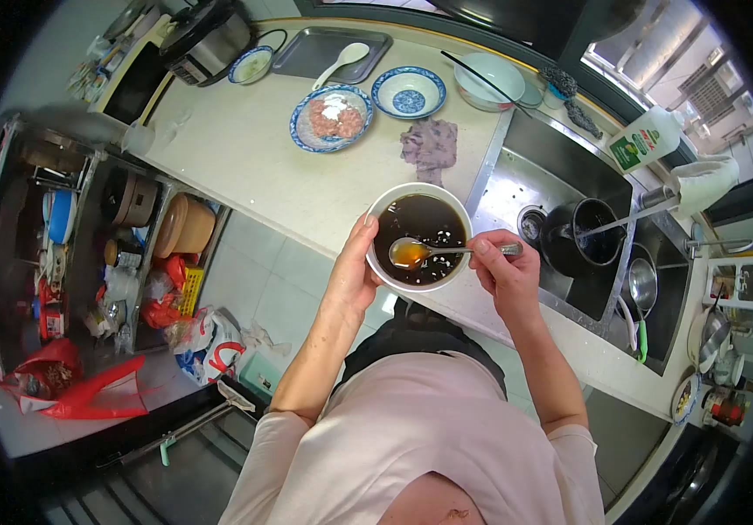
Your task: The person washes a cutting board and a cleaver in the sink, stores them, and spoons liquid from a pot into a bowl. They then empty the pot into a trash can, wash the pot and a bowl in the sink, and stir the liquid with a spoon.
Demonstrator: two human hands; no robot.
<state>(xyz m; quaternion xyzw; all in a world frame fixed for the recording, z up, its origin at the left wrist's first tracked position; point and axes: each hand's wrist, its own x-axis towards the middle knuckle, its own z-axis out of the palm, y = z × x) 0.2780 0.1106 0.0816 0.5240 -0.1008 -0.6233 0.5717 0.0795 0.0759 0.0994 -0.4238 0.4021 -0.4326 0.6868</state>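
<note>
My left hand (356,271) is wrapped round the left side of a white bowl (378,206), held in front of my body at the counter's edge. Dark brown liquid with small white bits fills much of the bowl. Between the fingers of my right hand (506,273) is the handle of a metal spoon (410,253). Its bowl end lies at the liquid's surface and holds some amber liquid. Beyond, on the counter, a blue-and-white plate (296,131) carries pink minced meat with white powder on top.
An empty patterned bowl (409,92) and a purple cloth (430,144) lie on the counter (245,166). To the right, the steel sink (516,166) contains a dark pot (579,241). A white spoon (341,63) rests by a grey tray (298,59). Open shelves (97,227) stand at left.
</note>
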